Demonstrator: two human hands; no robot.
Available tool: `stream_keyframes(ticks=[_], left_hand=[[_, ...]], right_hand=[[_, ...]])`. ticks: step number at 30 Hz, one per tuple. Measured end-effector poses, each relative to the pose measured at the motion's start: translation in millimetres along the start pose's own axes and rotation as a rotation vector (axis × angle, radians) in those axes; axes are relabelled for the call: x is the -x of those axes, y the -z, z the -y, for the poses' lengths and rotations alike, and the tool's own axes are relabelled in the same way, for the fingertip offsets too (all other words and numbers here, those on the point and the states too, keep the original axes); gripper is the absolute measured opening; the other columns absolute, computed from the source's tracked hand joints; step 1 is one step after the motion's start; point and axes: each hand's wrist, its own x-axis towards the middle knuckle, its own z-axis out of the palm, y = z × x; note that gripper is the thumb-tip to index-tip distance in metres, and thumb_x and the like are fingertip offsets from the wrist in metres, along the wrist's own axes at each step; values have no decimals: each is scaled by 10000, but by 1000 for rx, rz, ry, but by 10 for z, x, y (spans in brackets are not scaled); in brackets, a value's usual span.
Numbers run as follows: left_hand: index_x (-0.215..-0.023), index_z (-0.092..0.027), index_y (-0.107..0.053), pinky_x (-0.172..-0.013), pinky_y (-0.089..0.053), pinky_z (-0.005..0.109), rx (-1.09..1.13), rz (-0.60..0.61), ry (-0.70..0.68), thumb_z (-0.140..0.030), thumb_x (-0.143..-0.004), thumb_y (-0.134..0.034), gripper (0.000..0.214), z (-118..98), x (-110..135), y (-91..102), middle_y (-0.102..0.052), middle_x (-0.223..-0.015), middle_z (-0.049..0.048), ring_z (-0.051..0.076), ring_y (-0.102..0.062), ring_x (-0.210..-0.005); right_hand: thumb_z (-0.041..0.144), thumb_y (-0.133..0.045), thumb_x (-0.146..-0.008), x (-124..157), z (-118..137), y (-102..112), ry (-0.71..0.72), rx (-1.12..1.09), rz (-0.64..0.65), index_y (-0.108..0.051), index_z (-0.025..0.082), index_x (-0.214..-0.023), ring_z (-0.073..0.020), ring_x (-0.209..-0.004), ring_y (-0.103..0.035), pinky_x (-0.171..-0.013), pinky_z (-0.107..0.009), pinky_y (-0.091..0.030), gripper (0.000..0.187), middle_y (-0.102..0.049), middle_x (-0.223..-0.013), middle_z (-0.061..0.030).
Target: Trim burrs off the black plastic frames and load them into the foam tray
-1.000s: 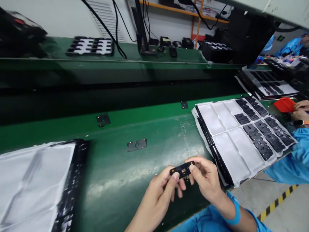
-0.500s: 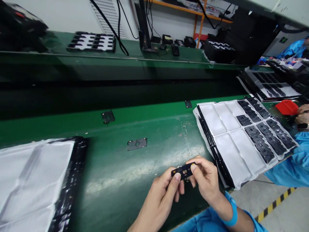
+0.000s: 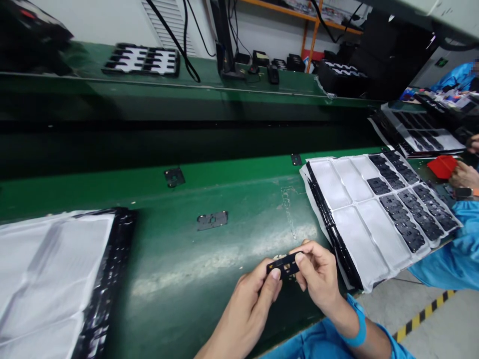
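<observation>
A small black flat plate with cut-outs point(image 3: 286, 266) is held level between my two hands above the green bench. My left hand point(image 3: 249, 304) pinches its left end between thumb and fingers. The right end is gripped by my right hand point(image 3: 318, 274), thumb on top. Tiny pale bits point(image 3: 279, 258) show around the plate, too small to name. A similar black plate point(image 3: 212, 220) lies flat on the green surface point(image 3: 168, 264), ahead and left of my hands.
At right, a white-lined tray point(image 3: 359, 234) bears rows of black plates; another lined tray point(image 3: 48, 279) lies left. On the bright green strip sit two black plates, one left point(image 3: 174, 177), one right point(image 3: 296, 159). A co-worker's hand point(image 3: 466, 175) touches a red scoop-like piece point(image 3: 442, 166).
Both plates on the bright green strip have shifted right. The co-worker's hand and the red piece have moved slightly left. My hands keep nearly the same hold, and more pale bits show around the plate.
</observation>
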Motion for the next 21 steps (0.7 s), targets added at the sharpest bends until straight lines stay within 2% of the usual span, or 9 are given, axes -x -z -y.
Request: stream_keyframes(ticks=[3,9,14,21], left_hand=[[-909,-205,-556,-598,-386,245,19,4,8,-515,-1083,-403,387,13,-4,-5,-475,-708,-37,131,-448,-613],[-881,-201,-565,-553,-367,230,103,-3,57,-567,-1069,-412,439,-50,-21,-8,-395,-657,-62,122,-384,-574],[-870,-199,-549,-511,-326,214,156,14,81,-609,-1050,-427,464,-51,-29,-28,-372,-632,-72,111,-355,-551],[-837,-214,-496,-496,-306,198,206,20,128,-605,-1034,-472,438,-23,-5,-30,-340,-641,-76,106,-326,-558]], right_hand=[[431,-626,-1025,-2,22,0,0,-9,-15,-655,173,-860,-44,-340,-423,-372,-153,-310,308,-481,-526,87],[416,-645,-1014,3,128,33,-64,-36,69,-698,162,-941,-51,-397,-559,-403,-156,-407,270,-629,-725,15],[444,-639,-1014,11,126,38,-115,-18,56,-706,155,-929,-74,-351,-526,-395,-156,-397,309,-536,-491,66],[462,-657,-982,14,64,-17,-178,-52,-7,-648,169,-827,-53,-311,-469,-345,-136,-336,331,-537,-493,68]])
